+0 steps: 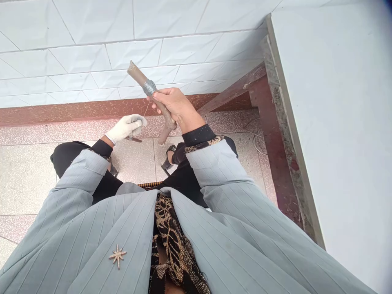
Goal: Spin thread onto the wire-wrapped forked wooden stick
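Note:
My bare right hand [171, 104] is wrapped round a brown wooden stick [136, 73], which tilts with its cut end up and left and its forked or bent end [167, 132] down below my wrist. Silvery wire [150, 87] is coiled in a band about the stick just above my fingers. A thin strand runs from the coil down to my left hand [126, 127], which wears a white glove. The gloved fingers are closed on the strand. Just under them shows a small dark reddish piece [134, 139]; I cannot tell whether that is held too.
A white tiled wall [88, 57] with a reddish-brown base strip stands ahead. At the right is a white tabletop [337, 122] with a rough edge and a dark red support [275, 151]. Loose wire [259, 149] lies on the speckled floor [27, 175] beside it.

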`<state>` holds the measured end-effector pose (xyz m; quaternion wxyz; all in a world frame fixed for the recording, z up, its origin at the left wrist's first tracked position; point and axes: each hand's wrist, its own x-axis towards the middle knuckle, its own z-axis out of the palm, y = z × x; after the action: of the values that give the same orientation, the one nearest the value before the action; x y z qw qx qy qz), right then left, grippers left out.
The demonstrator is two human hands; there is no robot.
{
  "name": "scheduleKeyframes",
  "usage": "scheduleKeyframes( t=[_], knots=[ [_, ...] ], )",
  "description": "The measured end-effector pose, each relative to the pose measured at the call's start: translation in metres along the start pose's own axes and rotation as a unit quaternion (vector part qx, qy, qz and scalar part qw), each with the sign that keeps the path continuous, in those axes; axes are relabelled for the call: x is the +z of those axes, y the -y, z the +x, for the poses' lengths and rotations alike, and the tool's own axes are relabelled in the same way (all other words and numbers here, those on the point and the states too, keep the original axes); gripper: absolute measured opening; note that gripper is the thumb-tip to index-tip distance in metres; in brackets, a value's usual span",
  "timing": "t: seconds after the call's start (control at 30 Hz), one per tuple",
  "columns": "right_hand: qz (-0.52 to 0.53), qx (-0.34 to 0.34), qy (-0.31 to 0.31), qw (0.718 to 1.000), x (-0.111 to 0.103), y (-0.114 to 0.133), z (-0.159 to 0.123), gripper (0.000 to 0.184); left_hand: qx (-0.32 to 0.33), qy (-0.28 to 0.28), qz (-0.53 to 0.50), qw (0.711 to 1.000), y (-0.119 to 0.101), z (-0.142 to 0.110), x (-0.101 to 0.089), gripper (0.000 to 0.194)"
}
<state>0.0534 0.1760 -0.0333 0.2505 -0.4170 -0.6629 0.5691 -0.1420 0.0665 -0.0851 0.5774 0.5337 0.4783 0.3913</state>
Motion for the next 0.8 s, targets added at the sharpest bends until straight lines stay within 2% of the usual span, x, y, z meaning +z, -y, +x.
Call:
scheduleKeyframes(
  t=[0.07,0.1,0.2,0.27,0.3,0.37,0.4,0.43,0.47,0.5,0.57,0.6,0.67,0.73,0.8],
  knots=[
    [-0.154,-0.006,-0.032,0.988,-0.002,-0.002,0.003,0.029,-0.032,0.034,0.018,0.999,-0.003,-0.003,0.0,0.009],
    [-0.245,-0.009,-0.036,0.969,-0.003,-0.003,0.005,0.028,-0.042,0.047,0.023,0.998,-0.005,-0.004,0.0,0.01],
    [-0.477,-0.013,0.004,0.879,-0.006,-0.005,0.008,0.028,-0.033,0.048,0.058,0.997,-0.011,-0.006,-0.004,0.011],
    [-0.558,0.002,0.091,0.825,-0.009,-0.006,0.007,0.027,-0.014,0.025,0.103,0.994,-0.014,-0.007,-0.009,0.01],
    [-0.574,0.013,0.161,0.803,-0.01,-0.005,0.006,0.024,-0.009,0.014,0.12,0.993,-0.015,-0.007,-0.013,0.009],
    [-0.546,0.033,0.336,0.767,-0.014,-0.003,0.003,0.018,-0.013,0.004,0.124,0.992,-0.015,-0.006,-0.021,0.009],
    [-0.501,0.031,0.417,0.758,-0.016,-0.002,0.001,0.016,-0.016,0.001,0.111,0.994,-0.013,-0.005,-0.025,0.01],
    [-0.44,0.01,0.474,0.762,-0.019,0.0,-0.001,0.016,-0.015,-0.002,0.093,0.996,-0.01,-0.004,-0.028,0.009],
    [-0.371,-0.027,0.499,0.783,-0.021,0.002,-0.003,0.018,-0.006,-0.007,0.076,0.997,-0.007,-0.002,-0.03,0.009],
    [-0.3,-0.077,0.489,0.816,-0.023,0.004,-0.005,0.021,0.01,-0.015,0.064,0.998,-0.003,0.0,-0.032,0.009],
    [-0.177,-0.179,0.39,0.886,-0.024,0.006,-0.009,0.026,0.056,-0.025,0.054,0.997,0.004,0.005,-0.031,0.017],
    [-0.131,-0.214,0.332,0.909,-0.023,0.006,-0.01,0.028,0.074,-0.025,0.057,0.995,0.007,0.007,-0.03,0.022],
    [-0.069,-0.245,0.261,0.931,-0.018,0.005,-0.011,0.031,0.083,-0.025,0.09,0.992,0.01,0.009,-0.027,0.025],
    [-0.024,-0.244,0.251,0.936,-0.012,0.001,-0.012,0.035,0.056,-0.016,0.183,0.981,0.011,0.009,-0.026,0.02],
    [0.016,-0.221,0.25,0.943,-0.007,-0.003,-0.012,0.04,0.032,0.007,0.329,0.944,0.012,0.01,-0.028,0.021]
  ],
)
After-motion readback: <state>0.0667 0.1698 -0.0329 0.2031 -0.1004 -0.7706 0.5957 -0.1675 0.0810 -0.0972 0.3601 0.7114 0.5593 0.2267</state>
